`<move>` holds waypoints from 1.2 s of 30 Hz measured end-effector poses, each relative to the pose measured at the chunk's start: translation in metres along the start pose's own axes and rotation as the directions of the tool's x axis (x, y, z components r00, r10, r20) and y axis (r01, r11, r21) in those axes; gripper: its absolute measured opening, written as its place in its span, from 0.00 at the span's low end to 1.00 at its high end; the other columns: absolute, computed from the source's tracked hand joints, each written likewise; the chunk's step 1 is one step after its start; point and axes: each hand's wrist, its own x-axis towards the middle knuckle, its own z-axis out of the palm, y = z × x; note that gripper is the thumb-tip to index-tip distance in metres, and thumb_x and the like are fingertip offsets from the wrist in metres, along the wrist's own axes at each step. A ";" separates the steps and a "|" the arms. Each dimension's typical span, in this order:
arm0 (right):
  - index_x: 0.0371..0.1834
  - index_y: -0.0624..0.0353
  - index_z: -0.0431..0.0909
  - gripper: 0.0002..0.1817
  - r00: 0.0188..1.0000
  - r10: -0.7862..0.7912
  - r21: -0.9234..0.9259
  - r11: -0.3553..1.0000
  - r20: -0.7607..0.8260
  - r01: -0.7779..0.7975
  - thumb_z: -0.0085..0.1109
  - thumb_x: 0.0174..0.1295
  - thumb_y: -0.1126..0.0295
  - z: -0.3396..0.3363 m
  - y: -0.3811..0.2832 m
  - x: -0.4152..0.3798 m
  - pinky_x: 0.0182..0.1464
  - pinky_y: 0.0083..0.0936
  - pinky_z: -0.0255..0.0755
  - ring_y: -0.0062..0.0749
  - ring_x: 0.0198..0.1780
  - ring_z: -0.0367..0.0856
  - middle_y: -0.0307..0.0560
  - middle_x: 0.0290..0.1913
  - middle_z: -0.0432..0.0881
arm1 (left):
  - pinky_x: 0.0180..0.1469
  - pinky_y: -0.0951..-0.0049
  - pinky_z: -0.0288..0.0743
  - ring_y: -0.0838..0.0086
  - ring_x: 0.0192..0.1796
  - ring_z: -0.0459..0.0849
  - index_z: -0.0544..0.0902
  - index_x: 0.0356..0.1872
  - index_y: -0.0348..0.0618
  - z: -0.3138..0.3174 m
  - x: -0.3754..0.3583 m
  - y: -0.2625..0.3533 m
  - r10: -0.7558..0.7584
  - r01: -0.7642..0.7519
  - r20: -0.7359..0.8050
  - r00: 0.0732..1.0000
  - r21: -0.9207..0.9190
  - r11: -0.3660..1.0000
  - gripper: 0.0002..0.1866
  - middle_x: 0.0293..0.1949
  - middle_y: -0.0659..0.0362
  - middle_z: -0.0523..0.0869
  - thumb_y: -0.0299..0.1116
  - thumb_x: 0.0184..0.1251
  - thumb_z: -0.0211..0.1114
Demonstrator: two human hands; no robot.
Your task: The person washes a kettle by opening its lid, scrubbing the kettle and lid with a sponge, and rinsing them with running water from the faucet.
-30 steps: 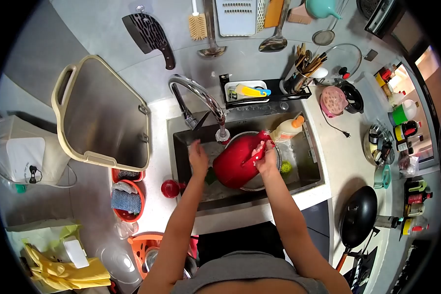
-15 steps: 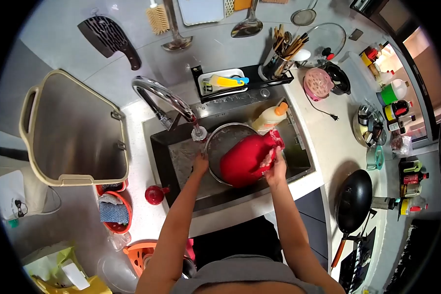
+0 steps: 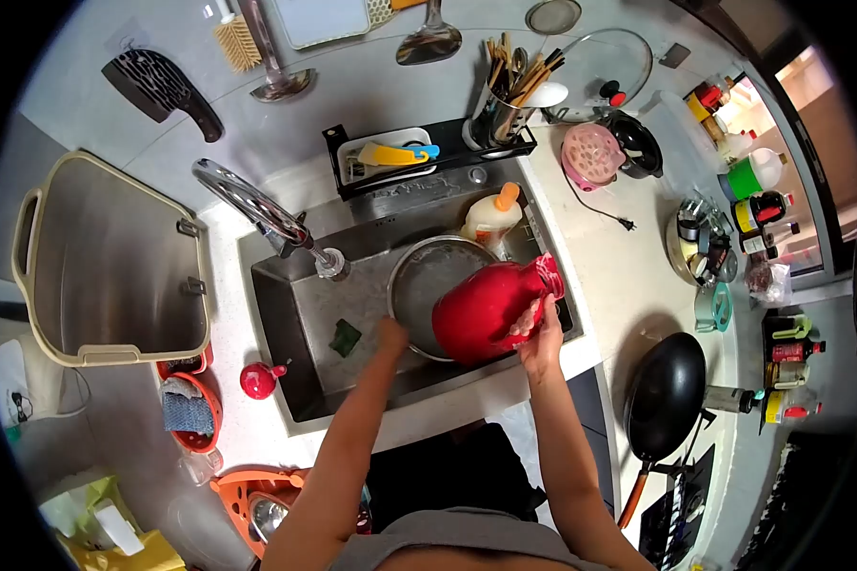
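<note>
My right hand [image 3: 541, 335] grips a red vase-shaped jar [image 3: 481, 309] from its right side, fingers curled below the neck. The jar lies tilted, mouth up to the right, over the right part of a round metal basin [image 3: 424, 271]. My left hand [image 3: 391, 335] is closed at the basin's left rim, its fingers slightly blurred. The basin sits in a steel sink [image 3: 276, 357]. Left of my left hand, a dark green scouring pad [image 3: 345, 338] lies on the sink floor. Behind the jar stands a bottle with an orange cap [image 3: 493, 214].
A chrome faucet [image 3: 257, 205] arches over the sink's left side. A small red pot-shaped item [image 3: 259, 380] stands on the left counter edge. A cutting board [image 3: 124, 257] leans at left. A black wok [image 3: 667, 395] lies on the right. A utensil holder [image 3: 498, 119] stands behind.
The view has shifted, so the surroundings sit further left. Within the sink, the basin, jar and both my hands have moved right. The green pad now shows fully.
</note>
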 end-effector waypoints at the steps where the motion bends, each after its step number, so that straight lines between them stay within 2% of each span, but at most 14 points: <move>1: 0.24 0.53 0.65 0.20 1.000 0.014 0.009 1.000 -0.001 -0.014 0.37 0.67 0.50 0.001 0.000 0.002 0.24 0.22 0.62 0.24 0.15 0.62 0.37 0.13 0.63 | 0.40 0.56 0.73 0.50 0.40 0.80 0.75 0.40 0.32 0.009 -0.007 -0.008 0.172 -0.167 0.003 0.985 0.249 0.954 0.15 0.36 0.41 0.80 0.31 0.52 0.59; 4: 0.25 0.53 0.66 0.20 0.999 0.036 -0.001 0.999 0.040 -0.036 0.37 0.66 0.50 0.005 0.001 0.004 0.24 0.23 0.62 0.24 0.15 0.62 0.37 0.12 0.63 | 0.44 0.58 0.72 0.52 0.43 0.79 0.74 0.48 0.37 0.031 -0.024 -0.024 0.400 -0.419 0.175 0.899 0.607 0.675 0.21 0.41 0.45 0.80 0.37 0.55 0.61; 8: 0.25 0.53 0.67 0.20 0.973 0.161 0.042 0.984 0.168 -0.170 0.39 0.66 0.50 0.016 0.012 0.008 0.22 0.24 0.61 0.26 0.15 0.63 0.38 0.13 0.64 | 0.36 0.57 0.74 0.53 0.36 0.81 0.77 0.37 0.33 -0.002 0.016 -0.018 0.202 -0.302 0.298 0.933 0.340 0.891 0.15 0.35 0.41 0.81 0.36 0.56 0.58; 10: 0.25 0.53 0.67 0.20 0.959 0.203 0.078 0.972 0.198 -0.222 0.40 0.66 0.50 0.027 0.030 0.011 0.22 0.24 0.61 0.27 0.15 0.63 0.38 0.13 0.65 | 0.34 0.57 0.74 0.52 0.34 0.82 0.78 0.36 0.33 -0.056 0.021 -0.003 0.117 -0.161 0.164 0.979 0.288 0.944 0.16 0.34 0.41 0.81 0.39 0.57 0.57; 12: 0.25 0.53 0.67 0.20 0.944 0.228 0.066 0.966 0.237 -0.249 0.41 0.65 0.49 0.045 0.048 0.009 0.21 0.25 0.61 0.27 0.14 0.63 0.39 0.12 0.65 | 0.35 0.58 0.74 0.49 0.34 0.80 0.77 0.39 0.35 -0.147 -0.023 0.054 0.125 -0.081 -0.220 0.967 0.199 0.977 0.16 0.35 0.42 0.80 0.39 0.58 0.57; 13: 0.25 0.53 0.67 0.21 0.933 0.245 0.028 0.965 0.264 -0.261 0.42 0.64 0.48 0.049 0.062 0.013 0.20 0.25 0.61 0.27 0.13 0.63 0.39 0.13 0.66 | 0.37 0.59 0.74 0.49 0.34 0.79 0.76 0.40 0.36 -0.179 -0.036 0.065 0.154 -0.111 -0.417 0.896 0.125 0.986 0.14 0.36 0.43 0.80 0.38 0.59 0.57; 15: 0.25 0.54 0.68 0.21 0.913 0.320 0.003 0.943 0.255 -0.331 0.43 0.64 0.48 0.068 0.089 0.013 0.19 0.24 0.59 0.27 0.13 0.63 0.39 0.12 0.66 | 0.44 0.62 0.72 0.51 0.41 0.78 0.75 0.41 0.36 -0.228 -0.045 0.077 0.378 -0.449 -0.671 0.638 0.075 0.890 0.10 0.40 0.45 0.78 0.29 0.61 0.54; 16: 0.25 0.54 0.68 0.22 0.912 0.308 -0.034 0.950 0.269 -0.311 0.42 0.64 0.47 0.079 0.103 0.012 0.18 0.24 0.59 0.28 0.13 0.64 0.39 0.12 0.66 | 0.47 0.63 0.70 0.52 0.44 0.76 0.75 0.42 0.36 -0.247 -0.043 0.085 0.467 -0.530 -0.688 0.556 0.139 0.836 0.10 0.42 0.45 0.77 0.26 0.60 0.53; 17: 0.25 0.54 0.68 0.22 0.908 0.330 -0.051 0.943 0.258 -0.329 0.42 0.64 0.47 0.091 0.115 0.010 0.18 0.24 0.59 0.28 0.13 0.63 0.39 0.12 0.66 | 0.50 0.64 0.68 0.52 0.47 0.74 0.74 0.42 0.36 -0.264 -0.034 0.093 0.549 -0.604 -0.695 0.464 0.205 0.770 0.10 0.44 0.45 0.77 0.23 0.60 0.52; 19: 0.24 0.53 0.67 0.22 0.906 0.342 -0.085 0.940 0.250 -0.331 0.41 0.64 0.47 0.107 0.141 0.011 0.19 0.24 0.60 0.27 0.14 0.63 0.39 0.13 0.65 | 0.51 0.63 0.67 0.51 0.49 0.73 0.74 0.45 0.35 -0.282 -0.008 0.110 0.590 -0.641 -0.664 0.459 0.213 0.738 0.13 0.46 0.45 0.76 0.23 0.59 0.54; 24: 0.23 0.53 0.67 0.22 0.894 0.407 0.044 0.906 0.190 -0.422 0.40 0.64 0.47 0.122 0.203 0.034 0.22 0.23 0.60 0.25 0.16 0.62 0.37 0.14 0.65 | 0.46 0.58 0.67 0.49 0.44 0.75 0.75 0.45 0.39 -0.287 0.046 0.124 0.586 -0.583 -0.255 0.769 0.094 0.807 0.12 0.39 0.44 0.78 0.30 0.61 0.54; 28: 0.22 0.52 0.66 0.23 0.896 0.429 0.123 0.889 0.110 -0.441 0.39 0.65 0.47 0.128 0.230 0.050 0.23 0.23 0.61 0.25 0.17 0.62 0.37 0.15 0.65 | 0.44 0.57 0.66 0.50 0.39 0.75 0.76 0.37 0.40 -0.282 0.051 0.112 0.624 -0.609 -0.261 0.736 0.146 0.780 0.10 0.34 0.47 0.79 0.35 0.62 0.54; 34: 0.24 0.53 0.68 0.22 0.912 0.408 0.193 0.892 0.045 -0.408 0.39 0.65 0.47 0.125 0.246 0.075 0.26 0.24 0.64 0.26 0.19 0.64 0.37 0.16 0.67 | 0.54 0.62 0.63 0.53 0.45 0.75 0.77 0.41 0.42 -0.287 0.042 0.104 0.770 -0.731 -0.137 0.623 0.248 0.635 0.10 0.40 0.50 0.80 0.33 0.61 0.54; 36: 0.25 0.53 0.69 0.21 0.907 0.420 0.206 0.889 -0.009 -0.409 0.40 0.65 0.48 0.125 0.246 0.077 0.27 0.24 0.66 0.26 0.20 0.66 0.37 0.18 0.69 | 0.56 0.63 0.62 0.55 0.48 0.74 0.76 0.44 0.42 -0.285 0.020 0.111 0.785 -0.813 -0.287 0.549 0.035 0.582 0.12 0.42 0.51 0.79 0.30 0.59 0.54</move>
